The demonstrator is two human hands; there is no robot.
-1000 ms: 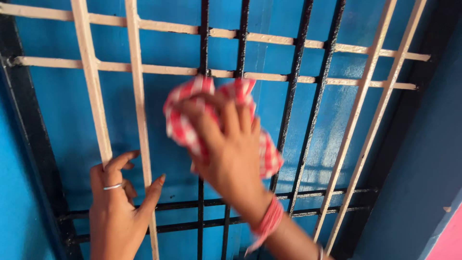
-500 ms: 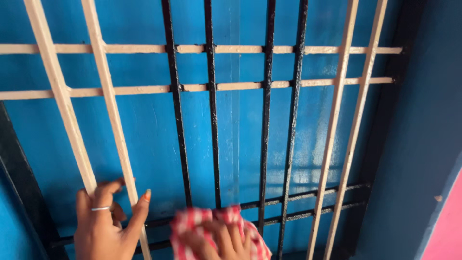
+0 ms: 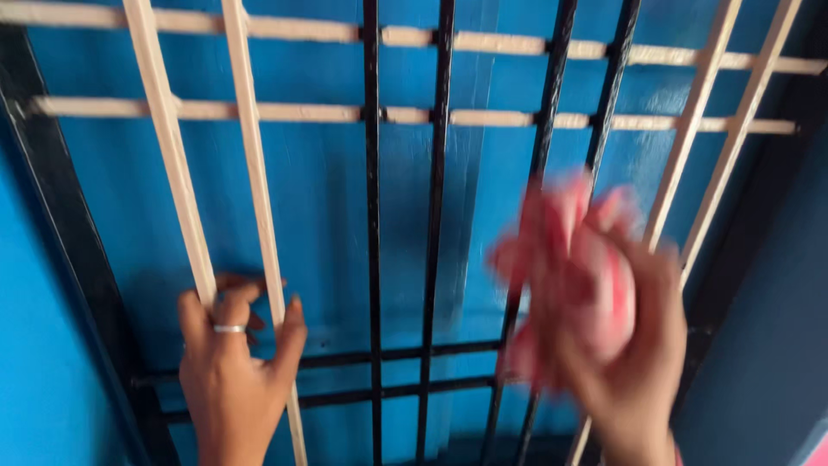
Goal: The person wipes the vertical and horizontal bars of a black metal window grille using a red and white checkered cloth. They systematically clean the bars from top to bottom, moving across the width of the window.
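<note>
Against the window grille (image 3: 435, 216), the right hand (image 3: 617, 345), blurred, is clutching the red-checked cloth (image 3: 573, 276), now swinging up to the right-side black bars. Left hand (image 3: 237, 371) is still wrapping fingers around a cream bar (image 3: 259, 173).

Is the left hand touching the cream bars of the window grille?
Touching. The head view shows the left hand wrapped around two cream bars, fingers curled over one, thumb against the other.

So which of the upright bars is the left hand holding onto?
The left hand grips the two cream bars at left; the black middle bars are untouched.
</note>
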